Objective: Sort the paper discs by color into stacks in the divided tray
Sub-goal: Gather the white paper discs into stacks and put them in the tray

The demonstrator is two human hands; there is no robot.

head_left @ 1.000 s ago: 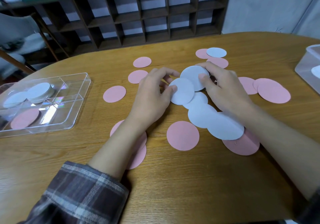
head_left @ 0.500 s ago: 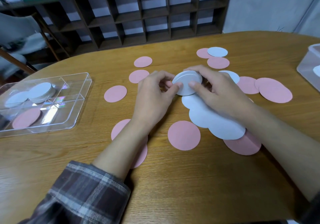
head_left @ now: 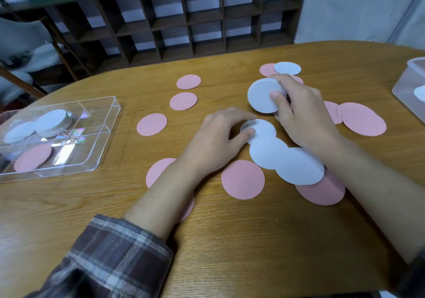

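Pinching discs (head_left: 262, 95); left hand's (head_left: 218, 141) flat, right hand's (head_left: 305, 118) tilted.

One wide-angle head-worn view looks forward and down, close over the table (head_left: 230, 251), tray (head_left: 110, 134) at nine o'clock, shelf (head_left: 184, 21) at twelve.

White stack (head_left: 261, 96): a thin pile of round discs, lifted off the table and tilted, pinched by the right hand (head_left: 299, 113). Below it three white discs overlap in a row on the table: the end disc (head_left: 262, 129), whose edge the left hand (head_left: 216, 141) pinches, the middle disc (head_left: 266, 152) and the near disc (head_left: 299, 166). Pink discs (head_left: 242, 179) lie flat, scattered around them, some overlapping. A far white disc (head_left: 287, 68) rests on a pink one. The clear tray (head_left: 101, 150) sits at the left; its far-left part holds a white pile (head_left: 54, 122) and a loose white disc (head_left: 19, 132), and its near-left compartment holds a pink disc (head_left: 33, 157).
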